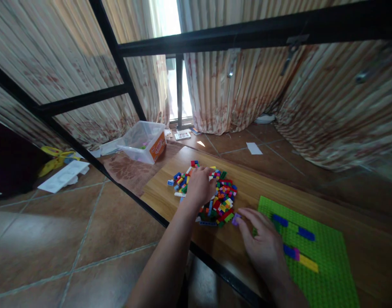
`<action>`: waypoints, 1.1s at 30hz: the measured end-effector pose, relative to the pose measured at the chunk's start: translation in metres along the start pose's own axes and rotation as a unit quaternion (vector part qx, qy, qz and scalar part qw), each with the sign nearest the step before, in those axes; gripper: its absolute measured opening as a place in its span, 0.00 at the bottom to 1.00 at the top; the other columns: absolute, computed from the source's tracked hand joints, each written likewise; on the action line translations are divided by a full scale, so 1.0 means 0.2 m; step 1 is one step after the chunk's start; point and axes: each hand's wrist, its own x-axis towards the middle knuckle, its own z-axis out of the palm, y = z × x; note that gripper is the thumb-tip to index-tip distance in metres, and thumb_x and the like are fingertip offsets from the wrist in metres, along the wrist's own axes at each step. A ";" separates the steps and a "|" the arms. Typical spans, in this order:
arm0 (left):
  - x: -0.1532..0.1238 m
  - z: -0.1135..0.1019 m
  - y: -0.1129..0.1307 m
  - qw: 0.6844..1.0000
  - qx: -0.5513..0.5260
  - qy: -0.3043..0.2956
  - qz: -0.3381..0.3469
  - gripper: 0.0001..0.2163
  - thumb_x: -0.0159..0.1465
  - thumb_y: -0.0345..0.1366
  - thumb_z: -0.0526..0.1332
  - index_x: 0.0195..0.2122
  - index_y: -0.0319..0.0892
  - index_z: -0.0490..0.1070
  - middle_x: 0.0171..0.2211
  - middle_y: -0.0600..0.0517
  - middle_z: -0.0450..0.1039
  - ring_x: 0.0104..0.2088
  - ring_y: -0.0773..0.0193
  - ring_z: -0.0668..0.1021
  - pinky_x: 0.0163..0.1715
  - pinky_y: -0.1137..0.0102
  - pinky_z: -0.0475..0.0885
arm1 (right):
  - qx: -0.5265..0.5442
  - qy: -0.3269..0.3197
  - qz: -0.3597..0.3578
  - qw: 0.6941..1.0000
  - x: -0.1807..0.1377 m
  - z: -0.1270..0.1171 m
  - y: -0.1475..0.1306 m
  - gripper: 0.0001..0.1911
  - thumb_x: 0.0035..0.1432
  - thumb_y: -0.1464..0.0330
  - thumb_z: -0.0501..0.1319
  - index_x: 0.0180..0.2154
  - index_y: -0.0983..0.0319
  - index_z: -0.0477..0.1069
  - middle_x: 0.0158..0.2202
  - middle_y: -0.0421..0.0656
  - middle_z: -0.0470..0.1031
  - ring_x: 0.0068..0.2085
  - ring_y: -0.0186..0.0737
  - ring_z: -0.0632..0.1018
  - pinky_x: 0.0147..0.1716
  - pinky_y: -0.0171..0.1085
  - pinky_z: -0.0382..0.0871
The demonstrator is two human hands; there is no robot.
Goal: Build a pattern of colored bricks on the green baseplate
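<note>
A pile of small coloured building bricks (pixel 226 199) is spread on the wooden board. Above the pile's middle is my left hand (pixel 200 186), palm down, fingers bent and apart; its fingertips are partly hidden and no brick shows in it. To the right, my right hand (pixel 263 239) pinches a purple brick (pixel 236 219) at thumb and forefinger, close to the pile's edge. Beside that hand lies a green studded baseplate (pixel 331 256), which bears blue bricks (pixel 307 233), a yellow brick (pixel 308 263) and a small pink brick (pixel 297 254). My right hand covers part of its left side.
A clear plastic box (pixel 135 147) with an orange label stands on a brown mat beyond the wooden board (pixel 164 175). Black metal bars (pixel 132 96) cross the view and run along the board's near edge. White packaging (pixel 63 176) lies on the tiled floor; curtains hang behind.
</note>
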 end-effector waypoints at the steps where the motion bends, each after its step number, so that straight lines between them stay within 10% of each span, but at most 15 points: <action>1: 0.04 0.04 0.03 1.000 0.014 0.008 0.013 0.15 0.62 0.33 0.58 0.49 0.41 0.75 0.46 0.43 0.76 0.48 0.51 0.74 0.51 0.61 0.67 | 0.003 0.003 0.003 1.000 0.00 -0.01 -0.01 0.12 0.62 0.62 0.57 0.43 0.58 0.75 0.43 0.46 0.79 0.45 0.46 0.78 0.47 0.47 0.70; 13: 0.25 0.28 0.14 0.981 0.167 -0.084 0.056 0.13 0.61 0.33 0.56 0.44 0.42 0.78 0.40 0.41 0.79 0.46 0.47 0.76 0.47 0.58 0.66 | 0.031 -0.019 0.043 0.998 0.01 -0.14 -0.06 0.10 0.64 0.69 0.55 0.40 0.57 0.75 0.40 0.43 0.80 0.42 0.40 0.78 0.45 0.42 0.68; 20: 0.15 0.15 0.16 0.998 -0.052 -0.022 0.008 0.11 0.57 0.35 0.62 0.40 0.45 0.80 0.36 0.46 0.80 0.40 0.52 0.79 0.46 0.60 0.69 | 0.045 -0.016 0.041 0.998 0.00 -0.18 -0.07 0.11 0.64 0.70 0.55 0.38 0.57 0.76 0.38 0.42 0.80 0.40 0.39 0.78 0.42 0.41 0.68; 25: -0.09 0.11 0.32 0.863 -0.491 -0.094 -0.078 0.13 0.52 0.41 0.70 0.37 0.40 0.80 0.35 0.48 0.80 0.35 0.61 0.78 0.38 0.67 0.73 | 0.124 0.033 0.102 0.987 0.00 -0.26 -0.05 0.11 0.64 0.66 0.55 0.43 0.57 0.75 0.40 0.44 0.80 0.42 0.41 0.78 0.44 0.42 0.70; 29: -0.25 0.19 0.45 0.784 -0.594 -0.156 -0.092 0.12 0.52 0.38 0.71 0.37 0.41 0.80 0.37 0.48 0.80 0.36 0.64 0.78 0.38 0.71 0.73 | 0.217 0.074 0.190 0.955 -0.01 -0.32 -0.01 0.14 0.62 0.61 0.58 0.46 0.58 0.73 0.43 0.45 0.79 0.42 0.41 0.78 0.44 0.42 0.72; 33: -0.28 0.24 0.50 0.774 -0.600 -0.191 -0.062 0.14 0.52 0.35 0.72 0.41 0.42 0.79 0.37 0.49 0.79 0.37 0.64 0.78 0.40 0.70 0.72 | 0.264 0.070 0.212 0.938 -0.01 -0.37 0.02 0.14 0.59 0.60 0.61 0.45 0.57 0.75 0.43 0.44 0.79 0.42 0.40 0.78 0.43 0.42 0.72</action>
